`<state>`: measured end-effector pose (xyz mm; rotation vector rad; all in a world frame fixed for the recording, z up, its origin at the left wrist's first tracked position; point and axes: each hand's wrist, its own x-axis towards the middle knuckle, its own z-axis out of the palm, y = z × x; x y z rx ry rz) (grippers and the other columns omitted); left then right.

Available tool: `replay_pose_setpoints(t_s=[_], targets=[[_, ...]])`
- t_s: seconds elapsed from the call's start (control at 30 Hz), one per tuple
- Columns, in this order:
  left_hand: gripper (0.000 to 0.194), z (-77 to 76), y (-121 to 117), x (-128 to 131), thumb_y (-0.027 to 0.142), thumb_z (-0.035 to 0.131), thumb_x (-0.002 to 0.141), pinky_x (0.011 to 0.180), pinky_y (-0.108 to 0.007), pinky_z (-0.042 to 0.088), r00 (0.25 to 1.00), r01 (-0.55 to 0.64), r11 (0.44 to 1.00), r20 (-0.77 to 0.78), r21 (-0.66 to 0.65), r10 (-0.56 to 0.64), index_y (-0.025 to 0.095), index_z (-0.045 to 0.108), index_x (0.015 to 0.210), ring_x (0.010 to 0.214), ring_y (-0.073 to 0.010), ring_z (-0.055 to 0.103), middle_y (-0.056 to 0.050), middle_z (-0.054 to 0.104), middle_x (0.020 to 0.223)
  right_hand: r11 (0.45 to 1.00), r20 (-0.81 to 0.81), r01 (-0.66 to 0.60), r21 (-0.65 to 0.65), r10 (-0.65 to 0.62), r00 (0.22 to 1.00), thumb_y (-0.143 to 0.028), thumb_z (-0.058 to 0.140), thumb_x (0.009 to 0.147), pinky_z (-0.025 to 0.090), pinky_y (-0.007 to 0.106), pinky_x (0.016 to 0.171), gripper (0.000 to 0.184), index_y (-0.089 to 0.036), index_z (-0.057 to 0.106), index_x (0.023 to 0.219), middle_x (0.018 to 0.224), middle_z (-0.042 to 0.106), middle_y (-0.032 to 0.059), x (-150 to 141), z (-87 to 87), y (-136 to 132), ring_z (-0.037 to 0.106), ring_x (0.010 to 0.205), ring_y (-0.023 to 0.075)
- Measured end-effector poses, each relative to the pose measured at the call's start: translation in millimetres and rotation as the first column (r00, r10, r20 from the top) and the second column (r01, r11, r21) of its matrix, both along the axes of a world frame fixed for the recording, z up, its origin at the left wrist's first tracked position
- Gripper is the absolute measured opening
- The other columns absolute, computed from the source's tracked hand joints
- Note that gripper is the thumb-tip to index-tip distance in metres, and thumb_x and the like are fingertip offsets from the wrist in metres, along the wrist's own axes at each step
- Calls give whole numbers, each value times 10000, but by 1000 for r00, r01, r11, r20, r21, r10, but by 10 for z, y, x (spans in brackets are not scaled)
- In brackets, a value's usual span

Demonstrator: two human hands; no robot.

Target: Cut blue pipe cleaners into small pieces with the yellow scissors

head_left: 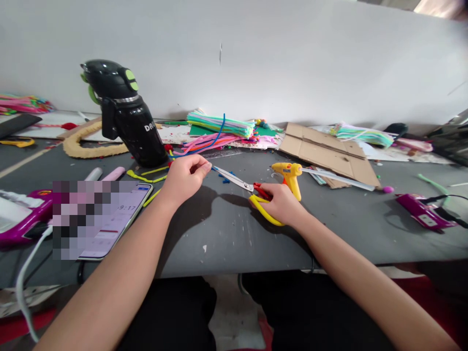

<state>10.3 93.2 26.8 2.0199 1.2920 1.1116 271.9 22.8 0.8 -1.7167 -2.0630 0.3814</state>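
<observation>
Grey table (226, 241) spans from the scissors (237, 181) to its near edge; right grip (281, 201) clasps their handles, left grip (187, 178) pinches, seemingly, a blue strip (214, 168) at their tips.

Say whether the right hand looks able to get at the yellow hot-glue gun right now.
Probably yes: nothing visible blocks the way from the right hand to the yellow hot-glue gun just beyond it, though the scissors it holds would likely need putting down first.
</observation>
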Motion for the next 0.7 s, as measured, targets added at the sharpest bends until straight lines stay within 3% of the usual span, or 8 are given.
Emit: replay_pose_setpoints(t_s=[0.47,0.7], targets=[[260,-13,9,-7,393,590,828,539,-256,326,1000,14,1000,-7,8,-14,162,603,710,566,-117,410,6,494,591,1000,-15,11,1,-11,1000,-391,626,740,210,280,554,359,-200,365,584,559,400,-36,25,-38,29,291,578,105],[247,-19,19,-17,382,589,831,554,-259,336,1000,4,1000,2,-5,-4,162,604,719,577,-119,427,7,504,600,999,-50,53,-12,-53,997,-449,626,752,221,275,548,370,-200,401,595,560,429,-32,-4,-11,3,311,570,104]])
